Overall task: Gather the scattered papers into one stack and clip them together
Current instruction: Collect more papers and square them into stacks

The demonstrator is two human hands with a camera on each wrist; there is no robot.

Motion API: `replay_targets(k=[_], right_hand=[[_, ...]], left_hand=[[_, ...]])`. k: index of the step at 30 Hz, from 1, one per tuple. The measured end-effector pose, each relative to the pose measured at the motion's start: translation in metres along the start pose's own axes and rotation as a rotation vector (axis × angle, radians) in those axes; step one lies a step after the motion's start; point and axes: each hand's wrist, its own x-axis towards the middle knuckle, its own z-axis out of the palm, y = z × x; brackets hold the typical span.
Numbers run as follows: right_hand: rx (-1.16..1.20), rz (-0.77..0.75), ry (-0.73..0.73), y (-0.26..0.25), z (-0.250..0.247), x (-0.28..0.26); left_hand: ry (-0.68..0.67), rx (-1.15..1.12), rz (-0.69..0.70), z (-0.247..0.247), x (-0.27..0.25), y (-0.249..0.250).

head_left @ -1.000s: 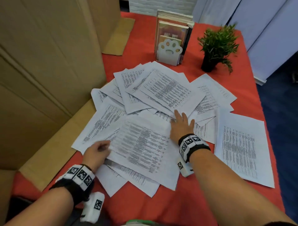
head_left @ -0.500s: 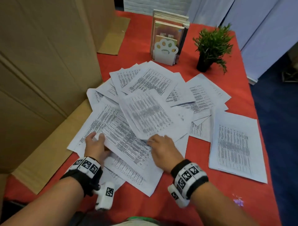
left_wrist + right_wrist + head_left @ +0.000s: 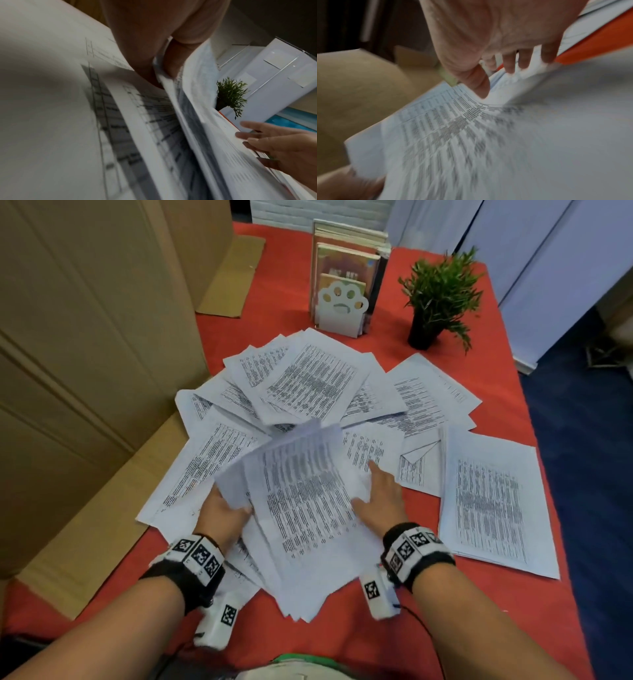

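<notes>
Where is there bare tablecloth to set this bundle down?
Bare red tablecloth shows between the cardboard flap and the bookend, around the potted plant, and at the near edge between your wrists. The middle is crowded with scattered papers; another pile fills the right side.

Head view looks down over papers [image 3: 308,501]; wrist views close, sharing them.
</notes>
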Motion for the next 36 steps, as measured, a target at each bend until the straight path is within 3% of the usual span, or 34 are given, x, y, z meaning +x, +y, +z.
replay_targets(k=[2, 4, 7, 9, 14, 22, 28, 32, 36], right_hand=[[0.163, 0.069, -0.064, 0.004, 0.002, 0.007], [0.282, 0.074, -0.085, 0.004, 0.004, 0.008], [0.391, 0.12, 0.016, 0.009, 0.006, 0.001], [0.425, 0.171, 0.133, 0.016, 0.007, -0.006], [0.54, 0.291, 0.225, 0.037, 0.01, -0.015], [0.684, 0.215, 0.058, 0.034, 0.014, -0.035], [0.739, 0.27, 0.19, 0.038, 0.007, -0.04], [0.986, 0.3, 0.148, 0.038, 0.01, -0.04], [1.155, 0.211, 0.052, 0.025, 0.012, -0.041]], left_hand=[[-0.098, -0.011, -0.006, 0.001, 0.003, 0.006], [-0.115, 0.075, 0.01, 0.004, 0.011, 0.009], [0.007, 0.708, 0.102, 0.004, 0.022, 0.011], [0.024, 0.956, 0.055, 0.001, 0.023, 0.01], [-0.165, 0.871, 0.033, 0.004, 0.017, 0.0], [-0.034, 0.522, -0.004, 0.01, -0.003, -0.011], [0.165, 0.443, 0.001, -0.004, -0.006, -0.016], [0.149, 0.405, 0.005, -0.006, -0.01, -0.016], [0.012, 0.278, -0.022, 0.004, -0.018, -0.017]])
